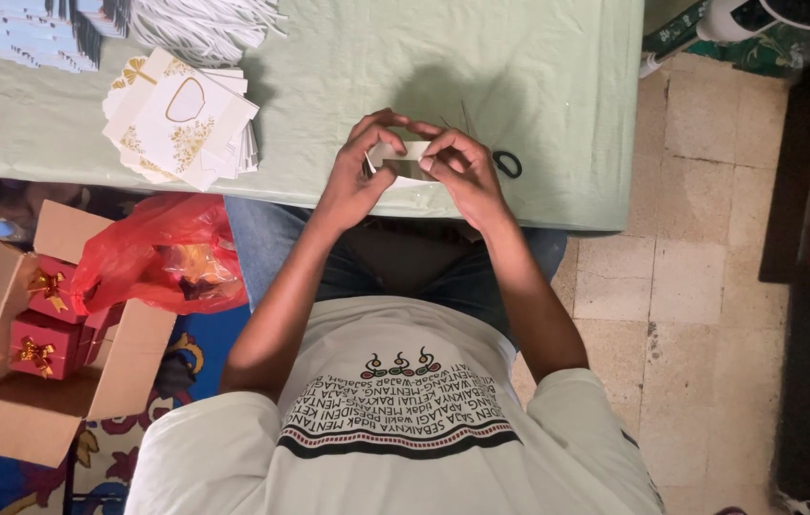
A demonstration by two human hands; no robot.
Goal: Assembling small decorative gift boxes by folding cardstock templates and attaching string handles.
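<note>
White paper strip (403, 153), small and flat, was held above the near edge of a pale green cloth-covered table (539, 86). Left hand (357, 172) pinched its left end between thumb and fingers; right hand (467, 176) pinched the right end. Black scissors (508, 164) lay just beside the right hand. Cream cards with gold print (181, 124) sat stacked well to the left, above an open cardboard box of red gift boxes (42, 329).

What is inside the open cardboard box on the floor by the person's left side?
The cardboard box holds small red gift boxes with gold bows. A red plastic bag covers its far corner, hiding anything there; whatever lies beneath the gift boxes is hidden too.
</note>
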